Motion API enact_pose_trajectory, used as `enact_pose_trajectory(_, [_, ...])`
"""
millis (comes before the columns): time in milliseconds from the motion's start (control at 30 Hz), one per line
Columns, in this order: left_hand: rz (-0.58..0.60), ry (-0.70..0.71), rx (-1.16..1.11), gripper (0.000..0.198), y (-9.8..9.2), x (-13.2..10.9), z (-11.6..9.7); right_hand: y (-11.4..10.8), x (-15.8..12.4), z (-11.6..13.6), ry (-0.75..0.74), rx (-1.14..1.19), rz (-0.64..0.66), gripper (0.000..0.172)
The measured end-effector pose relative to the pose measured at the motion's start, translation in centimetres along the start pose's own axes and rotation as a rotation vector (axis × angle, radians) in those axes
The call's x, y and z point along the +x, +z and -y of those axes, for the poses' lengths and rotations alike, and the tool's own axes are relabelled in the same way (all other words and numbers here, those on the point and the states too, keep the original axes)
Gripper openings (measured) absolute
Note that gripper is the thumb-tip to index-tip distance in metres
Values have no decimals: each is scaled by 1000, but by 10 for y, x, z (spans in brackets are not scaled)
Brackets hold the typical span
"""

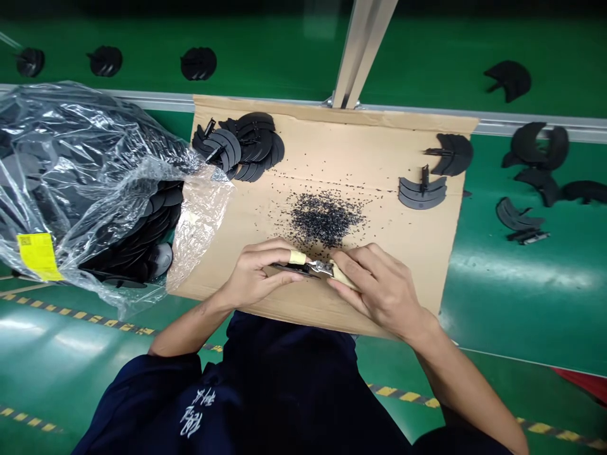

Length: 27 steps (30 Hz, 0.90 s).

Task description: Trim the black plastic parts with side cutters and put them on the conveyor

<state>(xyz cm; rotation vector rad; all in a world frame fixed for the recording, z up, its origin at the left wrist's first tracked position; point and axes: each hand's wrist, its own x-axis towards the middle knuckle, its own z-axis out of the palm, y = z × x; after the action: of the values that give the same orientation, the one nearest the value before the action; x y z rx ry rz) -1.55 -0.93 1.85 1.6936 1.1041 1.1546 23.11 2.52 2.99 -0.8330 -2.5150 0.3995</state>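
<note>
A thin, dark, curved plastic piece (290,268) sits between the two hands, at the near edge of a tan cardboard sheet (379,234). At its 9 o'clock, the left hand (253,272), pale-yellow tape (297,257) around one finger, pinches it nearly closed between thumb and fingers. At its 3 o'clock, the right hand (382,284) is curled around a small silvery metal hand tool (322,268), whose tip meets the piece. At 1 o'clock lies a loose, grainy heap of tiny black bits (325,218); at 11, overlapping black crescent-shaped plastic parts (256,142); at 2, two ribbed grey-black arcs (422,192); at 10, a crinkled, glossy clear plastic bag (95,133) of similar dark parts, bearing a yellow rectangular label (40,256).
</note>
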Motion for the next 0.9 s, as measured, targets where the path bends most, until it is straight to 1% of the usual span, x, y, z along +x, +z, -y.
enact_pose_trajectory(100, [-1,1,-13,17,0,1,2,1,1,-1,-7,12,-12,22])
enact_pose_trajectory(200, [-1,-17,12,17,-3,4,1,2,-1,-4,52,20,-15,24])
enact_pose_trajectory(267, [4,-28,46,18,-7,5,-1,2,-2,-5,96,-24,-22,26])
enact_pose_trajectory(367, [64,1,90,22,-8,8,-4,3,-3,-5,124,-108,-21,29])
enact_pose_trajectory(433, [130,44,139,26,-5,10,-4,2,-3,-4,141,-162,-3,31])
enact_pose_trajectory(500, [157,78,209,29,0,13,-1,0,-3,-2,162,-214,12,32])
enact_pose_trajectory(533, [144,90,243,29,2,14,0,-1,-3,-2,175,-231,18,33])
enact_pose_trajectory(600, [69,102,292,27,5,15,3,-4,-6,-1,212,-224,24,34])
enact_pose_trajectory(667, [-31,64,282,24,5,16,6,-7,-10,0,265,-108,1,33])
enact_pose_trajectory(733, [-123,-39,179,23,4,15,9,-7,-13,2,297,95,-40,29])
enact_pose_trajectory(800, [-192,-142,15,27,5,13,11,-4,-14,7,288,288,-62,26])
enact_pose_trajectory(867, [-233,-190,-113,30,7,10,14,1,-12,13,255,391,-54,25])
enact_pose_trajectory(900, [-238,-196,-148,32,7,8,14,4,-10,16,239,400,-51,26])
